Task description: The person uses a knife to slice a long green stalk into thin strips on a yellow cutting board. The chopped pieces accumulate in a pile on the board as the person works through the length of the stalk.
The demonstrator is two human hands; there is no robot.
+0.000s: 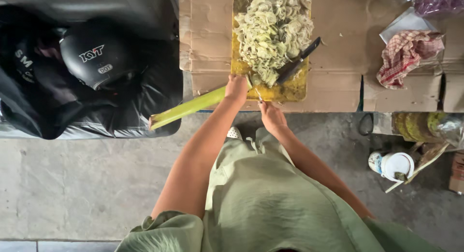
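Observation:
My left hand [237, 87] grips a long pale-green stalk [188, 107] near its cut end, which rests on the front edge of a yellow cutting board [292, 91]. The stalk slants down to the left, out over the floor. My right hand [272, 117] is just in front of the board, fingertips pinched on a thin pale strip [258, 94] at the stalk's cut end. A heap of pale shredded slices [273, 32] covers the board. A dark-handled knife [299, 61] lies on the heap's right side, with neither hand on it.
The board sits on flattened cardboard [208, 39]. A red-checked cloth [406, 56] lies at the right. A black helmet [94, 51] rests on dark bags at the left. On the concrete floor at the right stands a white lidded container [396, 165] beside wooden scraps.

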